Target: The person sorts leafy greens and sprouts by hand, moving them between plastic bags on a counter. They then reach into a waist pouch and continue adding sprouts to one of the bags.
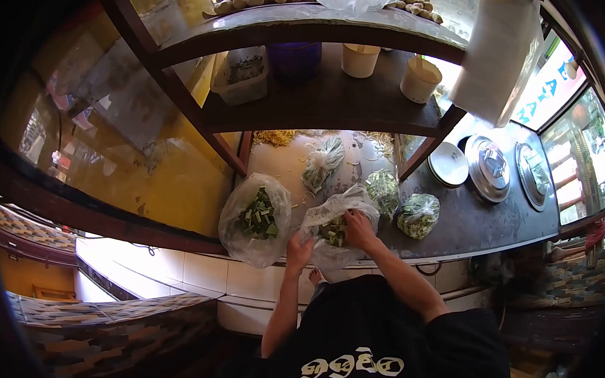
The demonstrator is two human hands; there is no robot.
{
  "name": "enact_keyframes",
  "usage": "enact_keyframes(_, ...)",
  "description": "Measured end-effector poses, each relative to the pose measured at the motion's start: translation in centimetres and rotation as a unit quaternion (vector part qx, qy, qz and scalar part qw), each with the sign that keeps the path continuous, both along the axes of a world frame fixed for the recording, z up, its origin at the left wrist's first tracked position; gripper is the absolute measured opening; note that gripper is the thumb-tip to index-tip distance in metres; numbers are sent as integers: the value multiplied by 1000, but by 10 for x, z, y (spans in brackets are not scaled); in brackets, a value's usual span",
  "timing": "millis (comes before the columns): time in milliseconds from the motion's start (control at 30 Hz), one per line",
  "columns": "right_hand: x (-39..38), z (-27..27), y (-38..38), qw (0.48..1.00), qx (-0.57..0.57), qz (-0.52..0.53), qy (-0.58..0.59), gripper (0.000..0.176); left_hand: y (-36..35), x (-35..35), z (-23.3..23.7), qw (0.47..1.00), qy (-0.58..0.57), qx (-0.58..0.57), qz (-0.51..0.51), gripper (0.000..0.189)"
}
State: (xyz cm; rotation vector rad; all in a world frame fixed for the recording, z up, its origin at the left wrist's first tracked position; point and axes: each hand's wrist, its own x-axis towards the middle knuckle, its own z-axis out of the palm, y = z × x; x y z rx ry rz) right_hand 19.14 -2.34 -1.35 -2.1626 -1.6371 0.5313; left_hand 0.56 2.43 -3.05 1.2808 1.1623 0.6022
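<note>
My left hand (300, 251) holds the near left edge of a clear plastic bag (316, 220) with cut greens (332, 232) inside. At the bag's right side, my right hand (359, 229) reaches in at its mouth, fingertips on the greens and partly hidden. An open plastic bag (228, 216) of chopped green leaves (258, 217) stands left of my hands. Behind the held bag lies a tied bag of greens (322, 164). Two more filled bags, one (383, 191) close by and one (419, 216) farther right, sit on the counter.
Above the counter (276, 164) runs a dark shelf (319, 109) with a clear tub (241, 78), a purple bucket (293, 59) and two white tubs (359, 60). Plates (448, 163) and lidded metal pots (487, 169) stand at right. A wooden post (425, 157) rises between.
</note>
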Motion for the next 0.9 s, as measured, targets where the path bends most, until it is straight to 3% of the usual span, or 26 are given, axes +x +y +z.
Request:
enact_keyframes(67,11,-11,3,997,53,40,47,28,-2,1,-8,999,-11,31,22,28)
enact_keyframes(200,20,0,5,998,18,51,45,15,-6,4,-16,996,-59,38,45,26)
enact_keyframes(267,18,19,3,986,76,-19,145,7,-7,-2,-20,998,-27,57,22,24)
enact_keyframes(400,9,28,-2,980,79,-25,182,10,-13,-6,-17,998,-29,29,41,24)
enact_keyframes(467,3,19,-5,972,199,-10,127,9,-15,-7,-20,999,-40,5,26,26)
enact_keyframes(600,1,14,-12,989,47,22,138,22,-19,-8,-17,999,-45,1,23,27)
enact_keyframes(700,-4,4,-18,987,108,109,54,31,-21,-6,-12,999,-48,-7,9,28)
enact_keyframes(833,-12,-1,-19,994,68,89,19,30,-26,-3,1,996,-82,-10,46,24)
enact_keyframes(900,-11,5,-18,995,-43,89,35,27,-26,-4,1,995,-86,-28,47,25)
